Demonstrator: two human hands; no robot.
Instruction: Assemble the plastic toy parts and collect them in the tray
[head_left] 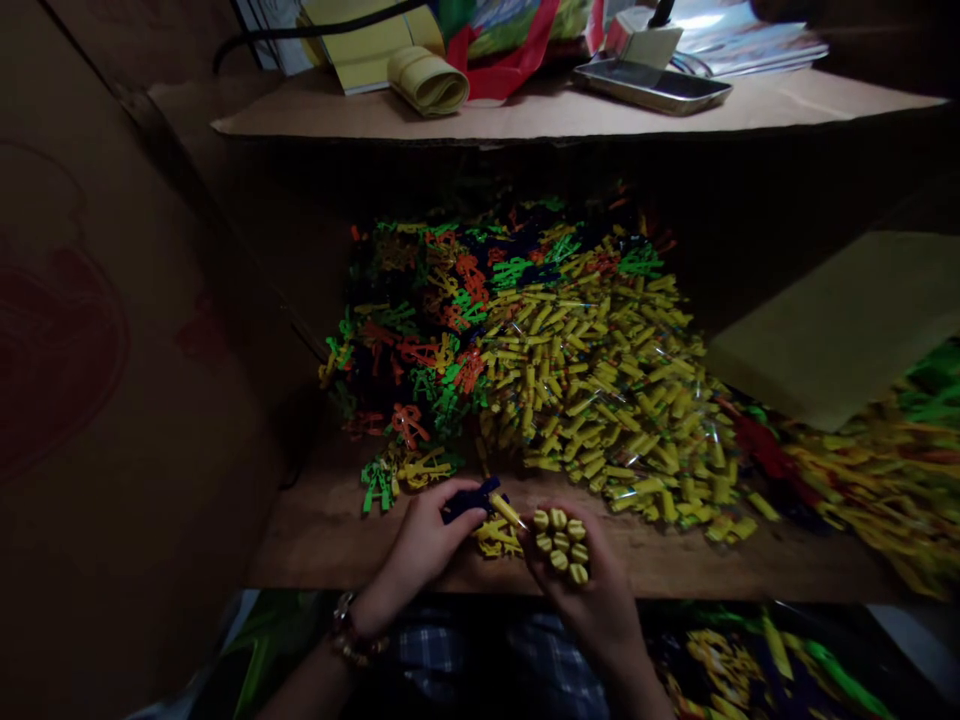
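Note:
My left hand point(429, 535) is closed with thumb and fingers on a dark blue plastic piece point(466, 502). My right hand point(600, 600) is wrapped round a bundle of short yellow tubes point(558, 545), their grooved ends facing up. A single yellow tube point(507, 510) slants between the hands, its upper end against the blue piece; whether they are joined, I cannot tell. Beneath it, yellow plastic pieces point(499, 540) lie on the wooden tabletop point(322, 545). Beyond my right hand spreads a large heap of yellow tubes point(600, 375).
Green, orange and dark blue clip-like pieces point(450, 350) are heaped at back left. A shelf point(510, 122) overhangs the heaps, bearing a yellow roll point(429, 82) and a metal tray point(652, 88). A pale panel point(840, 320) leans at right. More coloured pieces point(750, 660) lie below the front edge.

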